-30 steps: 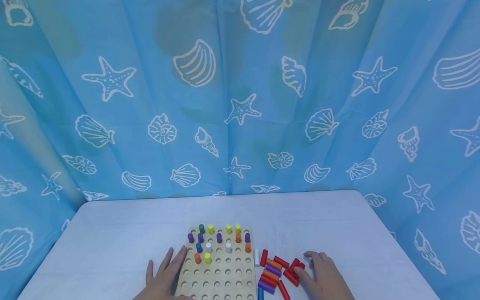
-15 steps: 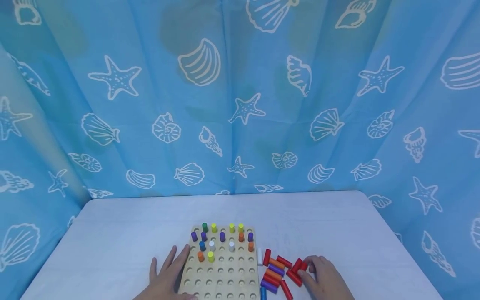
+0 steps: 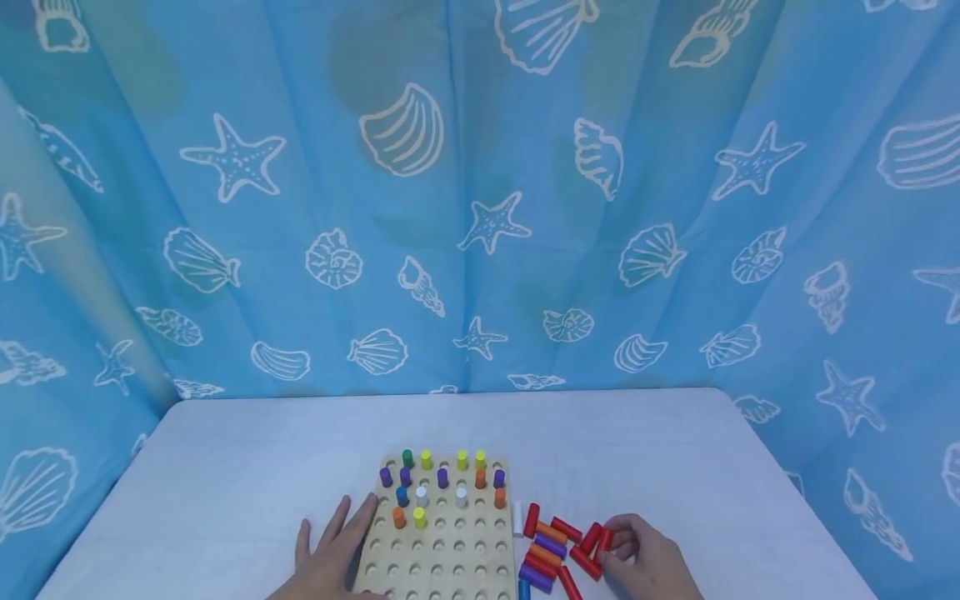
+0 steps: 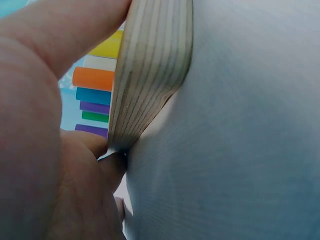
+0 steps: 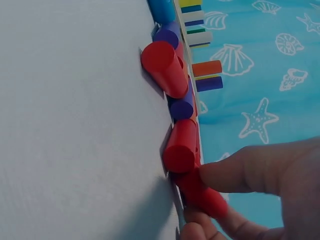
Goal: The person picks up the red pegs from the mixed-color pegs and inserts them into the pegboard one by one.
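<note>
A light wooden pegboard (image 3: 416, 569) with rows of round holes lies on the table, several coloured pegs standing in its far rows. My left hand (image 3: 327, 554) rests along its left edge with fingers spread. In the left wrist view the thumb (image 4: 60, 30) and fingers touch the board's layered side (image 4: 150, 70). To the right of the board, my right hand (image 3: 647, 560) pinches a red peg (image 5: 202, 195) between thumb and fingers. That peg is tilted, at the right end of the loose pegs. Another red peg (image 5: 180, 150) lies close beside it.
Loose red, orange and purple pegs (image 3: 551, 546) lie clustered between the board and my right hand. A white peg (image 3: 517, 518) and a blue peg (image 3: 524, 590) lie along the board's right edge. A blue shell-print curtain (image 3: 450, 208) hangs behind the white table (image 3: 262, 442).
My right thumb and fingers have closed on a red peg at the right end of the pile and tilted it up. The left hand stays at the board. The head view has shifted slightly.
</note>
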`<state>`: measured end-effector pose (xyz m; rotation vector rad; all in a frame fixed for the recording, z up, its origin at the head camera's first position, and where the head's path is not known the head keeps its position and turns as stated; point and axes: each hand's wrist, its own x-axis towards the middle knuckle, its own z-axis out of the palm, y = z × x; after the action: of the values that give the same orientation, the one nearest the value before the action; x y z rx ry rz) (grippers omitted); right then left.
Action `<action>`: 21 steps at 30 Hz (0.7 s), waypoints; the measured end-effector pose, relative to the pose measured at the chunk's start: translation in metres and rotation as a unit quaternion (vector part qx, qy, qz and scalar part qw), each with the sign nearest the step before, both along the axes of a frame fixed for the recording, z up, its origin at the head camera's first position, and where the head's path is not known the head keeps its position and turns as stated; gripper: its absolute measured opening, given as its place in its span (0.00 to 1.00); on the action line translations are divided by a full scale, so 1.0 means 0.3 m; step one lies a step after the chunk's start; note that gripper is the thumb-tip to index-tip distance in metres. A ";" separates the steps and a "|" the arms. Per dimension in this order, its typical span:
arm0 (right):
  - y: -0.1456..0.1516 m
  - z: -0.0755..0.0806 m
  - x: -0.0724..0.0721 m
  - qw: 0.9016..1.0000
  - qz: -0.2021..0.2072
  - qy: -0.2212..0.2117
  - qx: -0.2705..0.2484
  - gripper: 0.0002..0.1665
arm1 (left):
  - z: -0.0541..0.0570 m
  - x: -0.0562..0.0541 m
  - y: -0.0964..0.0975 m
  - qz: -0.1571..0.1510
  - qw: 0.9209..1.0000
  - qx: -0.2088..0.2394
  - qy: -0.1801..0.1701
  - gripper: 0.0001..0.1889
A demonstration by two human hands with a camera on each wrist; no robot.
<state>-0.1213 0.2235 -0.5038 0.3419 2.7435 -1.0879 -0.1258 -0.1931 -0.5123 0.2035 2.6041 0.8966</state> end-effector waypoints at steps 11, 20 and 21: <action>-0.003 0.000 0.010 0.999 -0.017 0.013 -0.034 0.23 | -0.013 0.006 -0.010 -0.008 1.000 0.029 0.008 0.61; 0.000 0.027 0.009 0.999 -0.030 0.016 -0.027 0.18 | -0.001 0.017 0.003 0.007 1.000 0.023 0.007 0.64; -0.001 0.029 0.010 0.999 -0.034 0.017 -0.025 0.18 | -0.001 0.019 0.003 0.008 1.000 0.022 0.006 0.65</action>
<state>-0.1183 0.2233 -0.4952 0.4177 2.7468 -1.1871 -0.1201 -0.1923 -0.5126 0.2014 2.6015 0.9610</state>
